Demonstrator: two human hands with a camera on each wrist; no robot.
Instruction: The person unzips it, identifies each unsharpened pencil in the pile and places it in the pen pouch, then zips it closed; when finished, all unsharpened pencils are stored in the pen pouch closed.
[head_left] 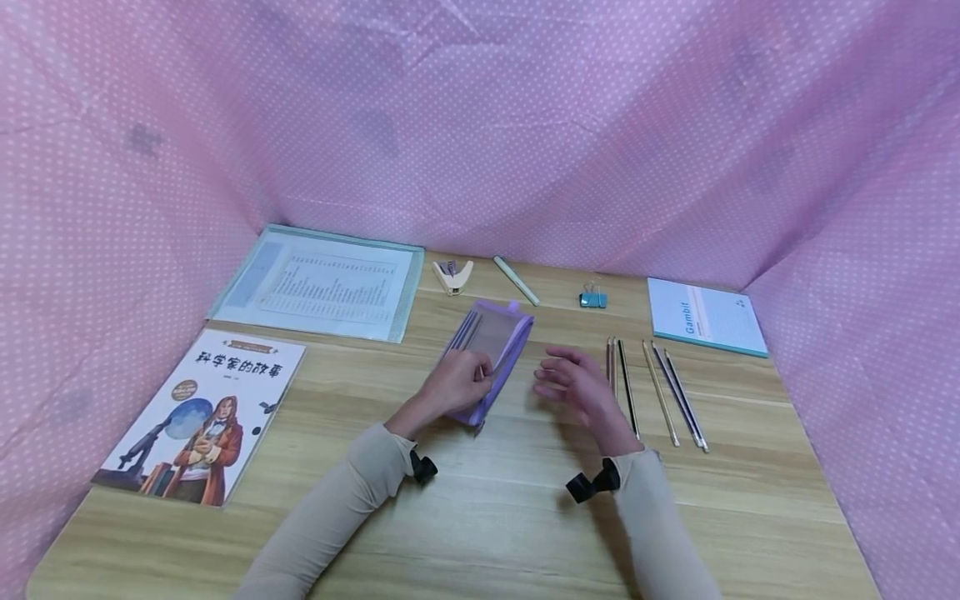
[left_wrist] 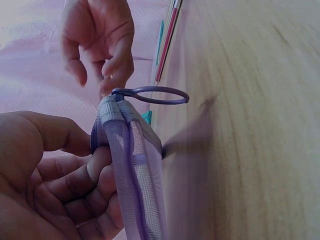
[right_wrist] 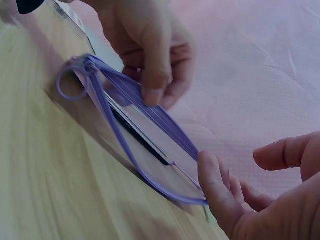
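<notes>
Purple mesh is pinched by the left hand (head_left: pixel 456 381): the pouch (head_left: pixel 495 327), lying mid-tabletop, is gripped along one side of its unzipped mouth, and pencils are seen inside. The right hand (head_left: pixel 577 385) is held off at 3 o'clock, thumb and fingers apart, with nothing grasped. If the pinch is loosened, the mouth could sag closed and a pencil tip be snagged on the zip; if the pouch is tipped, its contents might be spilled. The loose pencils (head_left: pixel 660 392), further out at 3 o'clock, could be set rolling if brushed by the sleeve (head_left: pixel 660 517).

On the wood-grained tabletop (head_left: pixel 480 508), a book (head_left: pixel 198 417) is placed at 9 o'clock, a folder (head_left: pixel 322 283) at 10, a stapler (head_left: pixel 453 283) at 11, a pen (head_left: pixel 516 280) at 1, a binder clip (head_left: pixel 592 299) at 2 and a notebook (head_left: pixel 708 317) near 3. From 9 round through 12 to 3, the space is enclosed by pink dotted cloth (head_left: pixel 465 125).
</notes>
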